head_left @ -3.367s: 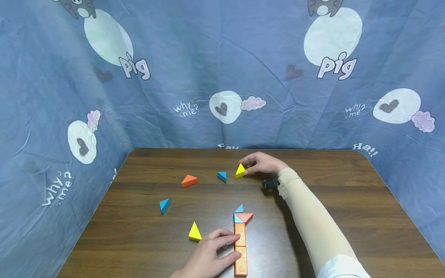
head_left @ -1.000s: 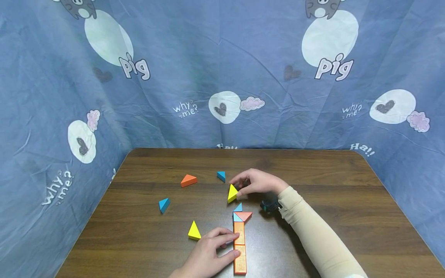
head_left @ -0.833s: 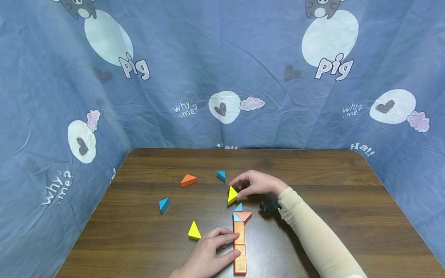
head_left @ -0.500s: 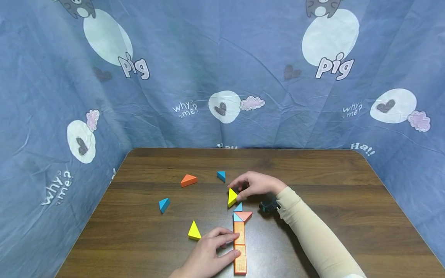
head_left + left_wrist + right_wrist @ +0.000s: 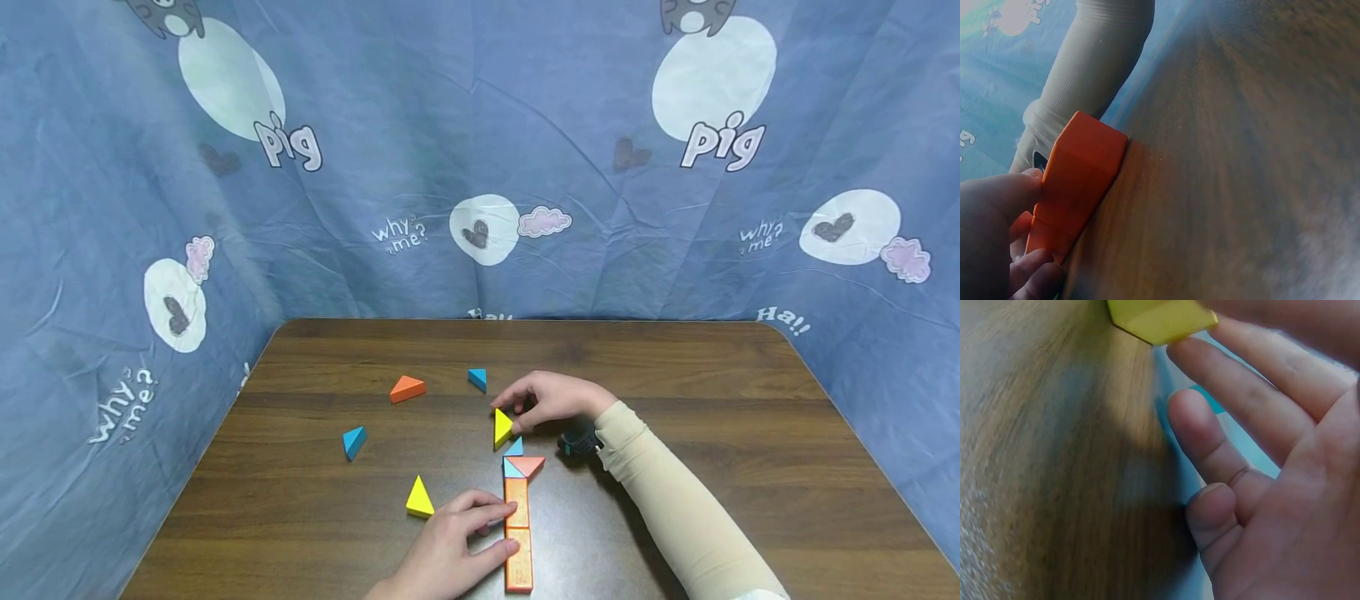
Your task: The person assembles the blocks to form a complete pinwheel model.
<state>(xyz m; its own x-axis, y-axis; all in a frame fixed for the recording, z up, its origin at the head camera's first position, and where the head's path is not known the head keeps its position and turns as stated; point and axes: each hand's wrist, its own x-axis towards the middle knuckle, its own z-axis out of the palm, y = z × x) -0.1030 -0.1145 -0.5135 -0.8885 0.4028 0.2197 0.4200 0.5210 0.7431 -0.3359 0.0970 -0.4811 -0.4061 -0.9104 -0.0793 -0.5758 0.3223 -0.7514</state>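
My right hand pinches a yellow triangular block, just beyond and to the left of a small blue triangular block. In the right wrist view the block shows at the fingertips, partly cut off. Below the small blue piece lie a red triangular block and another blue triangle. Two orange rectangular blocks run in a line towards me. On them rest the index finger and thumb of my left hand; the left wrist view shows the orange blocks at its fingertips.
Loose triangular blocks lie to the left: a second yellow one beside my left hand, a blue one, an orange one and another blue one. A patterned blue curtain hangs behind the wooden table.
My right hand has brought the yellow triangular block towards me and slightly left, from the far side to beside the small blue triangle, turning it a little. The left hand has stayed on the orange blocks.
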